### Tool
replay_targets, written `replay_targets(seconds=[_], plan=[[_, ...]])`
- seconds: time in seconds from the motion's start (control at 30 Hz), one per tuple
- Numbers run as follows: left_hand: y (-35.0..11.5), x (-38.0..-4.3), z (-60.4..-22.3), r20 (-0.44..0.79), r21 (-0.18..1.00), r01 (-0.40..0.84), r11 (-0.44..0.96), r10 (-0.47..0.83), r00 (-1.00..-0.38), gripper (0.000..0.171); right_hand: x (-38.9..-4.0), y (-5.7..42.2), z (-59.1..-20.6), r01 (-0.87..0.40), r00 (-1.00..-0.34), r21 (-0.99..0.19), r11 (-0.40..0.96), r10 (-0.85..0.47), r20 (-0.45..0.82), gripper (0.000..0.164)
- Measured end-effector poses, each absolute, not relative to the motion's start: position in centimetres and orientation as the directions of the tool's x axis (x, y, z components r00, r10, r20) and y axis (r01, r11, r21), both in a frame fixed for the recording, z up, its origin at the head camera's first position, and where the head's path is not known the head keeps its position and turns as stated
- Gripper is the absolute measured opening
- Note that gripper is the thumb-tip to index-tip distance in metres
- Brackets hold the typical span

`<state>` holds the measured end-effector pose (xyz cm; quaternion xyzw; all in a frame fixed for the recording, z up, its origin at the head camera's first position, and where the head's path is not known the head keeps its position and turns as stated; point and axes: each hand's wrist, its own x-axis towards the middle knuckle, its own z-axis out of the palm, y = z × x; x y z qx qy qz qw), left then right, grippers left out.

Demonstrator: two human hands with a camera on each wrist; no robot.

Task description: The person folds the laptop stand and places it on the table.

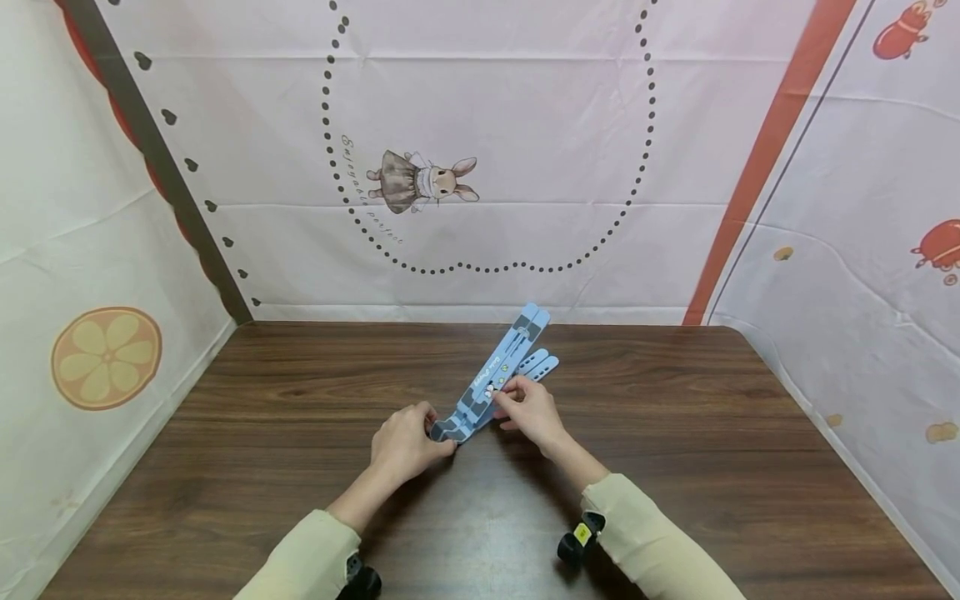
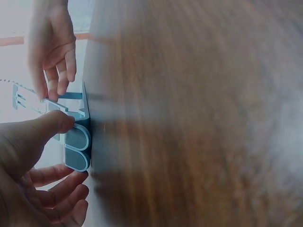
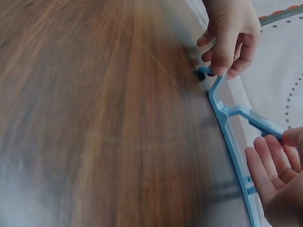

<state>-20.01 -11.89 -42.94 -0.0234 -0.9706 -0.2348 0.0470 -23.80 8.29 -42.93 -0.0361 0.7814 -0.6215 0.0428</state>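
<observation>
A light blue folding laptop stand with grey pads and small cartoon prints stands on the table, angled toward the back right in the head view. Its upper arm rises off the longer base. The left hand grips the near hooked end, thumb on one side and fingers on the other. In the left wrist view two rounded grey pads show between thumb and fingers. Partway along the raised arm, the right hand pinches its edge between thumb and fingers. The right wrist view shows the base side-on, low along the tabletop.
A dark brown wooden table carries the stand. White printed cloth hangs behind it and along both sides. Black wrist cameras sit at the pale yellow sleeves.
</observation>
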Motion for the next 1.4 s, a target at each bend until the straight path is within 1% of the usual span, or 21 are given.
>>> replay_targets(seconds=[0.17, 0.33, 0.43, 0.67, 0.87, 1.1, 1.27, 1.4], plan=[[-12.2, -20.3, -42.9, 0.093, 0.445, 0.069, 0.893, 0.03, -0.995, 0.039, -23.9, 9.1, -42.8, -0.061, -0.991, -0.967, 0.248, -0.128, 0.029, 0.013], [-12.6, -20.6, -42.9, 0.091, 0.437, 0.071, 0.896, 0.035, -0.995, 0.039, -24.3, 10.2, -42.7, -0.128, -0.991, -0.956, 0.265, -0.062, 0.115, 0.016], [-12.8, -20.8, -43.0, 0.1, 0.434, 0.076, 0.897, 0.036, -0.994, 0.039, -24.7, 10.9, -42.7, -0.159, -0.987, -0.939, 0.304, -0.032, 0.157, 0.016], [-13.4, -21.2, -43.0, 0.103, 0.448, 0.07, 0.891, 0.026, -0.994, 0.038, -25.6, 12.9, -42.1, -0.246, -0.969, -0.879, 0.409, -0.077, 0.235, 0.025], [-13.8, -21.6, -42.9, 0.1, 0.461, 0.089, 0.883, 0.048, -0.994, 0.037, -26.2, 14.3, -41.4, -0.339, -0.938, -0.792, 0.508, -0.119, 0.325, 0.034], [-14.3, -22.2, -42.8, 0.07, 0.473, 0.098, 0.875, 0.073, -0.995, 0.035, -26.6, 15.5, -40.6, -0.334, -0.942, -0.791, 0.513, -0.158, 0.296, 0.045], [-14.6, -22.6, -42.7, 0.067, 0.478, 0.104, 0.872, 0.082, -0.994, 0.038, -26.6, 16.0, -39.7, -0.326, -0.945, -0.779, 0.536, -0.167, 0.281, 0.053], [-14.8, -22.8, -42.7, 0.066, 0.481, 0.11, 0.87, 0.089, -0.994, 0.04, -26.7, 16.2, -39.0, -0.35, -0.937, -0.767, 0.539, -0.194, 0.291, 0.06]])
